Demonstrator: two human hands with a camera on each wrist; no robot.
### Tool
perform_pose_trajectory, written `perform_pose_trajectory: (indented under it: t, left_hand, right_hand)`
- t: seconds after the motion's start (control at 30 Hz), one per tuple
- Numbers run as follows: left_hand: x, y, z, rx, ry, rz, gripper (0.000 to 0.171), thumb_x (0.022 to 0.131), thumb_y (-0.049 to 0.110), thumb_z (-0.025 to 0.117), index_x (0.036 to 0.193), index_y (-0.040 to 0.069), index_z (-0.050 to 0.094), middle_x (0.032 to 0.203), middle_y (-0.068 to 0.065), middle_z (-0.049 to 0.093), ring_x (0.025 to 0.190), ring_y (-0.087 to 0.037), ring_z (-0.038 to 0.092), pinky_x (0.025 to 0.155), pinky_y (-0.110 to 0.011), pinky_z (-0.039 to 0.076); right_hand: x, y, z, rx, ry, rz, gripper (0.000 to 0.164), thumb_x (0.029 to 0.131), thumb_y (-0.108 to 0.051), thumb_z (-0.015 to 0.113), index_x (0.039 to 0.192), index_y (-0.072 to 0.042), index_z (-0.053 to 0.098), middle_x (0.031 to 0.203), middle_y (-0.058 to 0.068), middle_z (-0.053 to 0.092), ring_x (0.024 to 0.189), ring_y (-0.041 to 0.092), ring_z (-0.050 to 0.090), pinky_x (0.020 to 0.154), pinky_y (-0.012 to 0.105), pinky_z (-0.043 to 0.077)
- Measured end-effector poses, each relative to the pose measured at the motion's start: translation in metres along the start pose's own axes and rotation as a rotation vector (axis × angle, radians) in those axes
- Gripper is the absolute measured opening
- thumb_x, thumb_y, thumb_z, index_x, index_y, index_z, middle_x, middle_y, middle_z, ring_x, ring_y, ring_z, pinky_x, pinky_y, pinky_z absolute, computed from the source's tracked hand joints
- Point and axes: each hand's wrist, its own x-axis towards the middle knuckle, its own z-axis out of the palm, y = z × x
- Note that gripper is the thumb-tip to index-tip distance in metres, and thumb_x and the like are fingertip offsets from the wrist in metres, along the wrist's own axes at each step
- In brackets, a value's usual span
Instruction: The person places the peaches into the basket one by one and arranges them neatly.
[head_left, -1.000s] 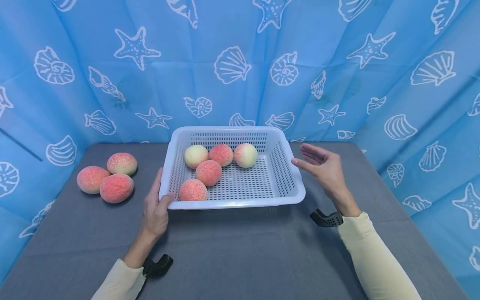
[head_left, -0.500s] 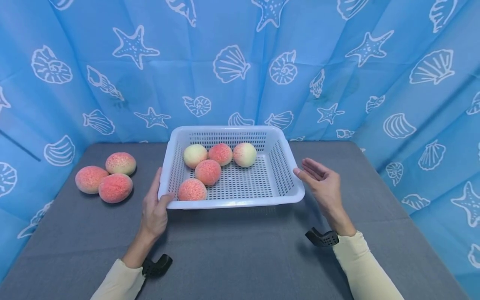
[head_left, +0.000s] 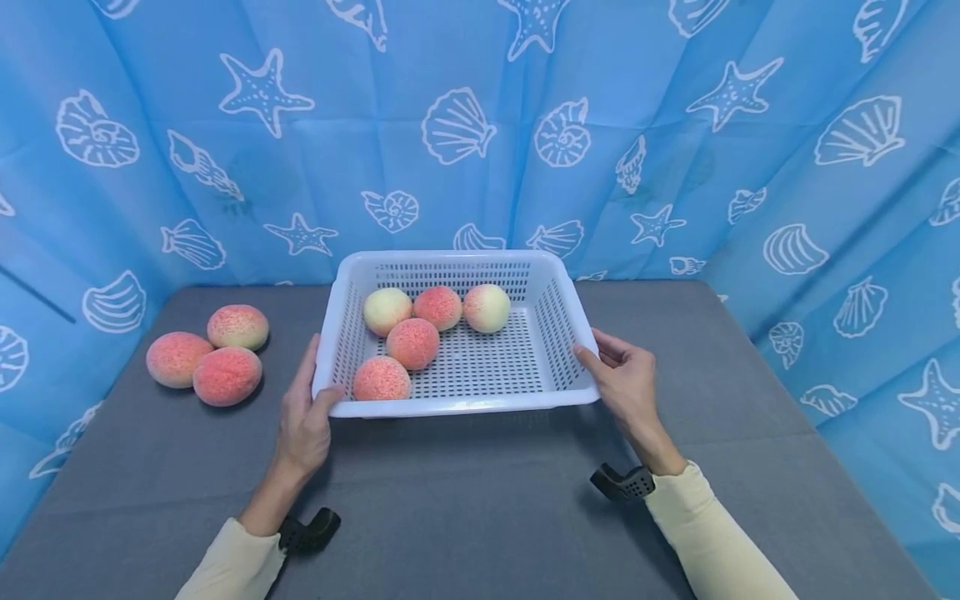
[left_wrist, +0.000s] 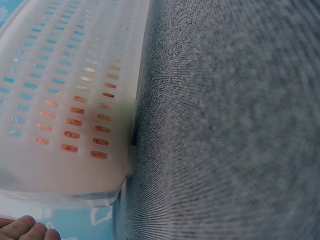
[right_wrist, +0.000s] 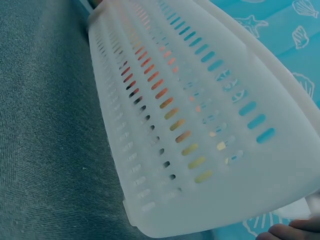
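A white perforated plastic basket (head_left: 465,406) stands on the grey cloth, with several pink and pale-yellow peaches (head_left: 413,344) toward its left side. My left hand (head_left: 303,425) grips the basket's left rim near the front corner, thumb over the edge and fingers along the outside. At the opposite end my right hand (head_left: 628,383) holds the right rim, its thumb on top and its fingers partly hidden behind the wall. Through the slots of the basket wall (left_wrist: 75,170) in the left wrist view, orange-red peach skin shows. Curled fingertips (right_wrist: 290,231) appear at the right wrist view's lower corner.
Three more peaches (head_left: 228,377) lie grouped on the grey tablecloth (head_left: 465,508), left of the basket. A blue curtain (head_left: 465,192) with white shells and starfish hangs directly behind the table and along both sides.
My right hand has moved down and left from beside the basket and taken hold of its right rim. The left hand keeps its grip, and the peaches stay in place.
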Motion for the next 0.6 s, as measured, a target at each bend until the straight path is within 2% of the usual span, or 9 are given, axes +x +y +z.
perform_pose_trajectory:
  t: [0.13, 0.43, 0.5, 0.6]
  left_hand:
    - [0.0005, 0.0000, 0.0001, -0.004, 0.001, 0.003, 0.072, 0.097, 0.002, 0.044, 0.163, 0.012, 0.018, 0.163, -0.014, 0.031, 0.141, -0.041, 0.039, 0.106, -0.069, 0.033]
    - [0.0012, 0.0018, -0.0005, 0.027, 0.008, -0.005, 0.072, 0.097, 0.004, 0.046, 0.163, 0.010, 0.019, 0.162, -0.018, 0.032, 0.140, -0.044, 0.040, 0.105, -0.071, 0.034]
    - [0.0013, 0.0014, -0.0012, 0.029, 0.008, -0.009, 0.071, 0.098, 0.005, 0.047, 0.163, 0.009, 0.019, 0.161, -0.018, 0.032, 0.140, -0.043, 0.040, 0.106, -0.067, 0.035]
    - [0.0016, 0.0019, -0.0052, 0.021, 0.004, -0.018, 0.068, 0.101, 0.006, 0.049, 0.162, 0.006, 0.019, 0.161, -0.019, 0.033, 0.142, -0.040, 0.039, 0.111, -0.049, 0.038]
  right_hand:
    - [0.0009, 0.0015, -0.0008, -0.012, -0.003, -0.005, 0.041, 0.093, -0.006, 0.071, 0.132, 0.008, 0.063, 0.119, 0.026, 0.069, 0.104, 0.038, 0.071, 0.074, 0.035, 0.059]
    - [0.0004, 0.0034, -0.0001, -0.056, 0.044, -0.071, 0.044, 0.092, -0.004, 0.072, 0.133, 0.007, 0.062, 0.122, 0.024, 0.068, 0.108, 0.036, 0.069, 0.082, 0.035, 0.056]
    - [0.0004, 0.0030, 0.0003, -0.054, 0.047, -0.065, 0.043, 0.092, -0.003, 0.072, 0.133, 0.007, 0.062, 0.122, 0.024, 0.069, 0.107, 0.036, 0.070, 0.081, 0.034, 0.056]
    - [0.0000, 0.0025, 0.0009, -0.043, 0.050, -0.051, 0.043, 0.092, -0.003, 0.072, 0.133, 0.007, 0.062, 0.122, 0.024, 0.069, 0.107, 0.036, 0.070, 0.080, 0.031, 0.056]
